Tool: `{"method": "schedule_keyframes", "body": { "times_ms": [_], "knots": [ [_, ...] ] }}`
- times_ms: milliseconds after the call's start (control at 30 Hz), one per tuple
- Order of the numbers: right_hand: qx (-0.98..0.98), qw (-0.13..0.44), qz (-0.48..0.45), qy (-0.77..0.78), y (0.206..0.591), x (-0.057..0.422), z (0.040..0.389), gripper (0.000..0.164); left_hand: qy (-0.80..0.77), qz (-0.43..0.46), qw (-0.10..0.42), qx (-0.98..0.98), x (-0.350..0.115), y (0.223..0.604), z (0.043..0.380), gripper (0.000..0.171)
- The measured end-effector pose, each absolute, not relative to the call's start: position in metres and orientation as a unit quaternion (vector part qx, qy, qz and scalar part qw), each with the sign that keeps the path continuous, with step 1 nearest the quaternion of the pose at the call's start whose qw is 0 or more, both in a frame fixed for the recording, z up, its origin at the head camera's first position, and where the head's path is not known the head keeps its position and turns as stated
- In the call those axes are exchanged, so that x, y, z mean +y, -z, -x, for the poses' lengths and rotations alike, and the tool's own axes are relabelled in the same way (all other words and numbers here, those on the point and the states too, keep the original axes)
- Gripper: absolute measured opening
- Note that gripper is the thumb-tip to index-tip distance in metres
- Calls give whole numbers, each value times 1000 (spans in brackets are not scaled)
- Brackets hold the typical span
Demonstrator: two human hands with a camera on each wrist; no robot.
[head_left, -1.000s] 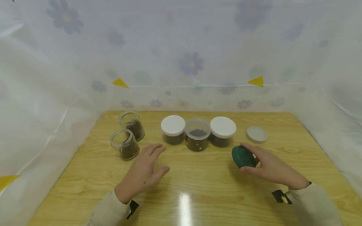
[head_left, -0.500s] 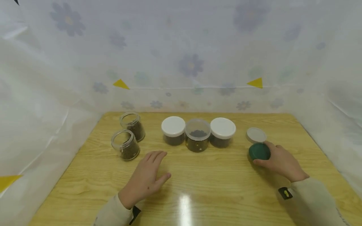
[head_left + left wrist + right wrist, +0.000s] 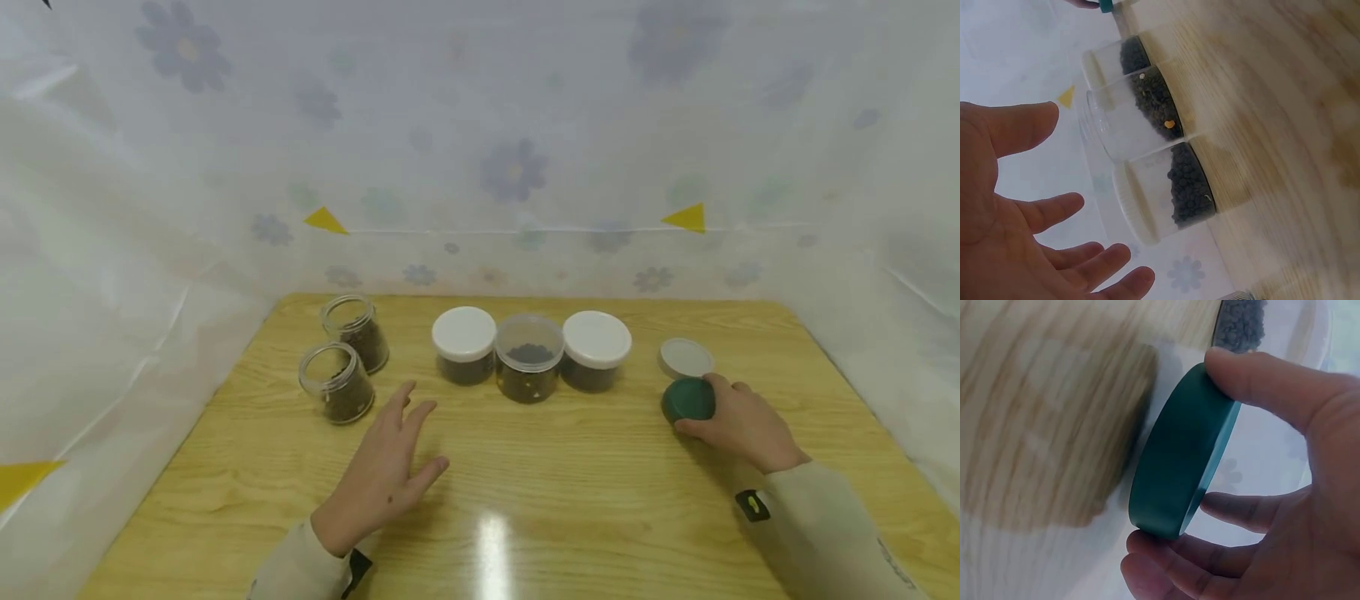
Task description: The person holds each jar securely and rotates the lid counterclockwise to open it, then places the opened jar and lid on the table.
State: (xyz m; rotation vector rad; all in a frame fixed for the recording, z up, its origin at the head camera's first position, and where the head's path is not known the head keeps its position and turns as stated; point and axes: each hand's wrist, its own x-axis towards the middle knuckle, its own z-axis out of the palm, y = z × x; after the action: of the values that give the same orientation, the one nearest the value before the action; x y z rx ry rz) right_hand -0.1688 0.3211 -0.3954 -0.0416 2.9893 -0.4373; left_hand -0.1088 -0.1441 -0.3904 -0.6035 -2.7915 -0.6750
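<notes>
A round, thick green lid [image 3: 687, 401] is in the right hand [image 3: 746, 425], with the thumb on one side and fingers on the other. It is nearly flat, just above the wooden table [image 3: 570, 483], close to a pale lid [image 3: 686, 357]. The left hand [image 3: 378, 475] is near a clear jar [image 3: 347, 400] with dark bits inside.

Two yellow triangles [image 3: 686, 218] mark the flowered sheeting [image 3: 427, 83] behind the wooden table [image 3: 577, 492].
</notes>
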Motion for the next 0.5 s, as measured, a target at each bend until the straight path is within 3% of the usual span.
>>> {"method": "schedule_keyframes", "body": {
  "times_ms": [500],
  "knots": [
    [985,63,19,156,407,329,174,99,215,223,75,-948,-140,394,109,54]
  ]
}}
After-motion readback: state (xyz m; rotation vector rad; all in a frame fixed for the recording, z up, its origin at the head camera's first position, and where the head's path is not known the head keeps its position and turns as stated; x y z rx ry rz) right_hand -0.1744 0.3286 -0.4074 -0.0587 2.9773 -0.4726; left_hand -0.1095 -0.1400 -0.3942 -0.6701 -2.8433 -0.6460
